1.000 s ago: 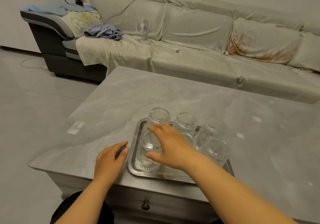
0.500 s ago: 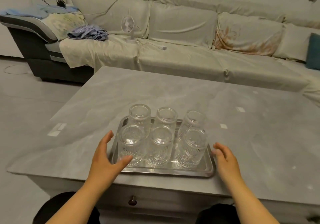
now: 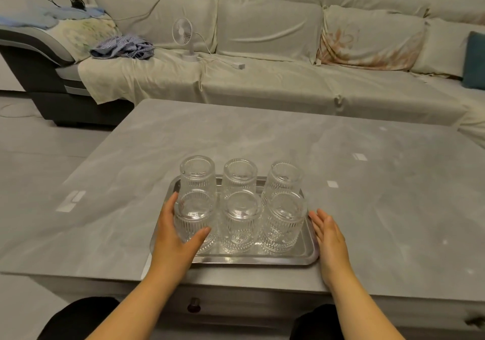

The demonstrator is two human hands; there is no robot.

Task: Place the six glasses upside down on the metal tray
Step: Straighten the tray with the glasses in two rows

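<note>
Several ribbed clear glasses stand upside down in two rows on the metal tray near the table's front edge. The front left glass has my left hand curved around its left side, thumb in front of it, fingers apart. The front middle glass and front right glass stand free. My right hand lies flat and open against the tray's right edge. The back row glasses stand behind, untouched.
The grey marble-look table carries small white tape marks. A drawer knob sits below the front edge. A covered sofa with a small white fan runs behind the table.
My right hand has left the front left glass and moved to the tray's right edge. My left hand has moved in against the front left glass. The view has shifted right.
</note>
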